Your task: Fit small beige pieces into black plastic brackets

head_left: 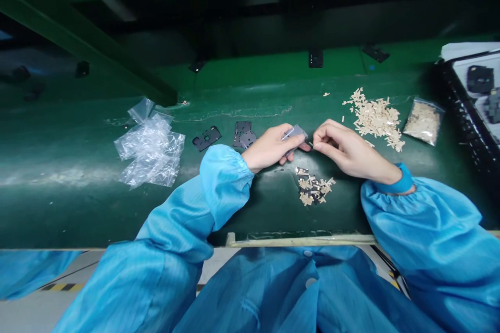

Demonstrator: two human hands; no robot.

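My left hand (271,146) holds a grey metal plate (296,135) at its fingertips, with a thin bright strip lying on the plate's face. My right hand (344,148) sits just to the right of it, finger and thumb pinched on a tiny piece (311,143) too small to make out. A loose heap of small beige pieces (375,118) lies beyond my right hand. A smaller heap of similar pieces (314,187) lies just below and between my hands.
Everything lies on a green workbench belt (78,208). To the left are two dark perforated plates (207,138) (244,135) and a crumpled clear plastic bag (150,145). To the right are a bag of beige pieces (424,121) and a black-edged tray (464,99) holding dark parts.
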